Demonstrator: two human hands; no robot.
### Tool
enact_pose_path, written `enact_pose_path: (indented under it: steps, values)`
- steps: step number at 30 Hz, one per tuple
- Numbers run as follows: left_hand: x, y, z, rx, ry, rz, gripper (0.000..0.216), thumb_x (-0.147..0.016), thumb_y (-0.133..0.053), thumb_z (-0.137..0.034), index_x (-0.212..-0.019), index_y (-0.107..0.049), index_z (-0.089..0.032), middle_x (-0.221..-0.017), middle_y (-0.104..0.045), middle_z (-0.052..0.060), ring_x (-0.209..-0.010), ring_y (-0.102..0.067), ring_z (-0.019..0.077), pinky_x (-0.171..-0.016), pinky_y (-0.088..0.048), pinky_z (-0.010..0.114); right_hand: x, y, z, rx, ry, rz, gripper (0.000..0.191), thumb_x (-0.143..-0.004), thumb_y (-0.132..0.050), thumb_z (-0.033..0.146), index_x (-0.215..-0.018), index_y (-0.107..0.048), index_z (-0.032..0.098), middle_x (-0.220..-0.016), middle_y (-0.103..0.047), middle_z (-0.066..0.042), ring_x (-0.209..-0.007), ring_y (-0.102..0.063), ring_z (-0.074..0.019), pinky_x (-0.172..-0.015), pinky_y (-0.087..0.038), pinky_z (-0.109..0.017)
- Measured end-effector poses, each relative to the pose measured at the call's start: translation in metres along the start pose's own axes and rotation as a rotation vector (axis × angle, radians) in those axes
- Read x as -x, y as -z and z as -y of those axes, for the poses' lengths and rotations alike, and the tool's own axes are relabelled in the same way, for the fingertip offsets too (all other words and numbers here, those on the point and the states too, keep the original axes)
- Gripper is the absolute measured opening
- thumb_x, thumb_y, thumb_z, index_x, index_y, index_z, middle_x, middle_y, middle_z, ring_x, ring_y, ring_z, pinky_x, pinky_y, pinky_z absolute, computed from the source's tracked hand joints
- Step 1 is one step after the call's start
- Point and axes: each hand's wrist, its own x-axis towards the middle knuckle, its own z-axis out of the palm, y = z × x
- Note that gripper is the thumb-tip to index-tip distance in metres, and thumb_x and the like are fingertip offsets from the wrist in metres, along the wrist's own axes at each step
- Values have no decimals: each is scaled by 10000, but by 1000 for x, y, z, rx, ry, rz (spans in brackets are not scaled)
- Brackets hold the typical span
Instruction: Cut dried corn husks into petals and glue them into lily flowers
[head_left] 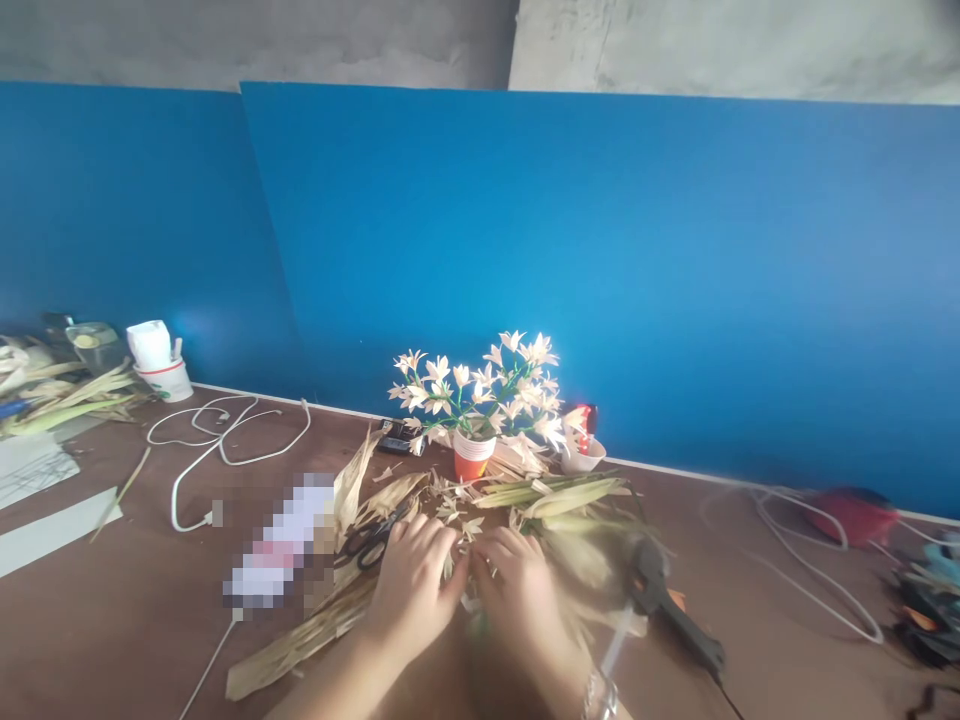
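My left hand point(412, 585) and my right hand point(517, 590) rest close together on the brown table point(135, 610), fingers curled and pinched over a small piece of dried corn husk point(463, 580) between them. Loose husk strips point(315, 630) and small husk flowers point(459, 510) lie all around the hands. Black-handled scissors point(373, 540) lie just left of my left hand. A black glue gun point(664, 600) lies to the right of my right hand. Behind the hands stands an orange-and-white cup point(472, 455) holding a bouquet of pale husk flowers point(480, 385) on green stems.
A white cable point(217, 440) loops across the left of the table. A white cup point(166, 378) and husk bundles point(67, 400) sit at the far left. White cords point(810, 560) and a red object point(859, 515) lie at the right. A blue board point(600, 270) backs the table.
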Motion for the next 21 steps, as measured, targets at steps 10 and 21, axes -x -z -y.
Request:
enact_pose_path:
  steps: [10, 21]
  values:
    - [1, -5, -6, -98, -121, -8, 226, -832, -461, -109, -623, -512, -179, -659, -569, 17, -698, -505, 189, -663, -285, 332, 3, -12, 3, 81, -76, -65, 203, -747, -521, 93, -562, -513, 176, -615, -557, 1, -614, -503, -137, -620, -309, -244]
    - [-5, 0, 24, -94, 135, 113, 240, -853, -446, -138, -644, -555, -183, -665, -602, 26, -727, -557, 209, -677, -347, 324, 3, -13, -2, 131, -49, 133, 197, -804, -550, 129, -912, -670, 240, -860, -635, -25, -821, -551, -189, -739, -340, -294]
